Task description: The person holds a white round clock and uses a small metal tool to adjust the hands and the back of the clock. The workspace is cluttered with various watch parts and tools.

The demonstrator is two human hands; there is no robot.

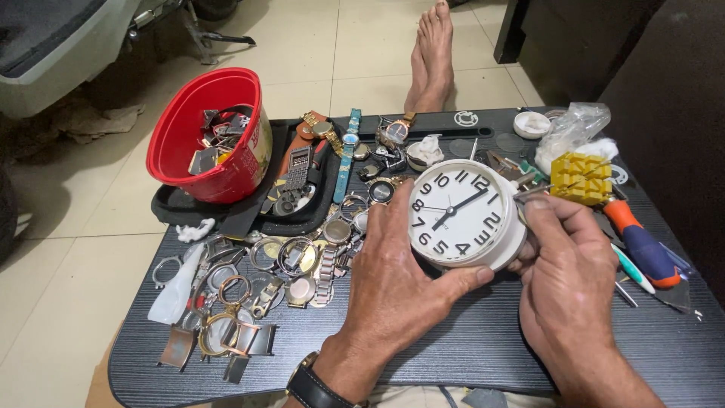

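Observation:
My left hand (393, 283) grips a small round white clock (462, 215) by its left rim and underside, tilting its face up toward me. The clock has black numerals and black hands. My right hand (563, 261) is at the clock's right edge, pinching thin metal tweezers (533, 192) whose tips touch the rim. A black-strapped wristwatch (311, 385) is on my left wrist. Both hands hover over a dark wood-grain tray table (468, 340).
A red bucket (208, 136) of watch parts stands at the back left on a black tray. Loose watch cases, bands and rings (257, 287) lie on the table's left. A yellow case holder (580, 178), an orange-and-blue screwdriver (642, 245) and a plastic bag (574, 128) lie right. A bare foot (432, 57) rests beyond.

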